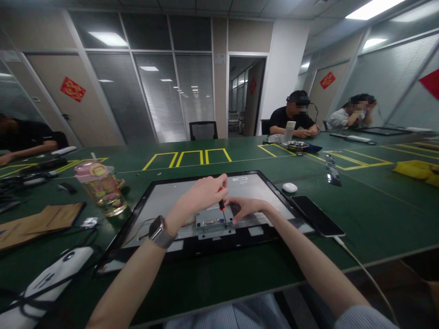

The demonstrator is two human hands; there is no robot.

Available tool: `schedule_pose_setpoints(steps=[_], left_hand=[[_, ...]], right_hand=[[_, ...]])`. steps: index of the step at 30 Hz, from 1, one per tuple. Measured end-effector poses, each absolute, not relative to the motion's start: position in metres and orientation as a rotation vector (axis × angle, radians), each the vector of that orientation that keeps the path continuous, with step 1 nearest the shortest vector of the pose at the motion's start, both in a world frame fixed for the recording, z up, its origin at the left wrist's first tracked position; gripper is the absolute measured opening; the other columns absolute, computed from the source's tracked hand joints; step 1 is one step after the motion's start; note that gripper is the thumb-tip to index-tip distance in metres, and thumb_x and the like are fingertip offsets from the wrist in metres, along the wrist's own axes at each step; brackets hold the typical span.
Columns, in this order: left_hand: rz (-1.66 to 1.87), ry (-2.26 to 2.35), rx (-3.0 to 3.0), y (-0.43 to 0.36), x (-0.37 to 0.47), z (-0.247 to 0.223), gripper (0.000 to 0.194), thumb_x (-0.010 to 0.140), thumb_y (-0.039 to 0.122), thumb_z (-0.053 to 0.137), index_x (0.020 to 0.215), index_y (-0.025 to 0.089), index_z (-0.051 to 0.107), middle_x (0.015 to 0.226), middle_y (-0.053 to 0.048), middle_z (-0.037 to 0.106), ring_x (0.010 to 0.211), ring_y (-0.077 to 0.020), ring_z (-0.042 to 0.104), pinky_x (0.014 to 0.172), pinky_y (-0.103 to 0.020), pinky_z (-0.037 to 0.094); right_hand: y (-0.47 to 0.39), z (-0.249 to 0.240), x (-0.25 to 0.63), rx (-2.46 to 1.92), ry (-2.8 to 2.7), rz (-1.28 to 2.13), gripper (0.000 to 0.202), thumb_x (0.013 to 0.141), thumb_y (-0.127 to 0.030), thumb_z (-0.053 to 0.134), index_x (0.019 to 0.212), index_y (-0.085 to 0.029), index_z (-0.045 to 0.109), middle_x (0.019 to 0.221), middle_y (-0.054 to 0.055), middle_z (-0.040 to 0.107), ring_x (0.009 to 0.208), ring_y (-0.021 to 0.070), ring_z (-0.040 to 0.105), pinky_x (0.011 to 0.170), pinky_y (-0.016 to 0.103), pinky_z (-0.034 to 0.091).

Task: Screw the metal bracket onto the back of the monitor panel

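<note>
A flat panel with a black frame (260, 179) lies on the green table, its silvery back facing up. Near its front edge sits a metal bracket (206, 230) with connectors. My left hand (206, 192), with a watch on its wrist, is closed round the handle of a red and black screwdriver (222, 205). The screwdriver's shaft points down at the right side of the bracket. My right hand (245, 208) is beside the shaft, its fingers bent and apart, the fingertips close to the screwdriver and the bracket's right edge. Thin wires run left from the bracket.
Right of the panel lie a phone (318, 217) with a cable and a white mouse (290, 187). To the left stand a drink bottle (103, 189), brown paper (44, 221) and a white device (51, 278). Several people sit round the table; a metal bowl (297, 145) is farther back.
</note>
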State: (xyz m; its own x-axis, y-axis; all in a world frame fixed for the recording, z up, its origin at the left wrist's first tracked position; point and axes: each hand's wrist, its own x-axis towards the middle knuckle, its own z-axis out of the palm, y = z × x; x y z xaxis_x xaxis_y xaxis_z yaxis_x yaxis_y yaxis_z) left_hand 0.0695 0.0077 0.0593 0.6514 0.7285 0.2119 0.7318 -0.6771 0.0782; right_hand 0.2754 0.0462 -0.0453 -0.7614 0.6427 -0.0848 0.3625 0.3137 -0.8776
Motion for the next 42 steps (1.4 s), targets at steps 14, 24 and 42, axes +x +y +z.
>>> schedule_pose_setpoints(steps=[14,24,42], left_hand=[[-0.471,-1.270,-3.053,0.008,0.069,0.059,0.016,0.083,0.028,0.041,0.095,0.020,0.047,0.078,-0.003,0.062,0.064,-0.0151,0.052,0.059,-0.028,0.034],[-0.480,-1.306,-3.031,0.004,0.070,0.064,0.019,0.088,0.034,0.036,0.088,0.020,0.048,0.070,-0.002,0.059,0.060,-0.0147,0.049,0.057,-0.028,0.032],[-0.450,-1.217,-3.223,0.006,0.064,0.063,0.017,0.079,0.033,0.052,0.088,0.020,0.045,0.078,-0.001,0.057,0.065,-0.0137,0.050,0.056,-0.026,0.034]], right_hand=[[0.046,-0.046,0.276,-0.960,-2.321,1.377,0.070,0.054,-0.050,0.082,0.111,-0.021,0.054,0.126,0.006,0.049,0.120,0.0298,0.043,0.104,0.044,0.030],[0.048,-0.050,0.277,-0.922,-2.311,1.408,0.070,0.054,-0.047,0.082,0.113,-0.022,0.054,0.129,0.006,0.048,0.119,0.0298,0.045,0.102,0.043,0.034],[0.053,-0.055,0.279,-0.946,-2.338,1.342,0.078,0.054,-0.046,0.082,0.121,-0.020,0.051,0.131,0.006,0.048,0.123,0.0290,0.041,0.106,0.042,0.028]])
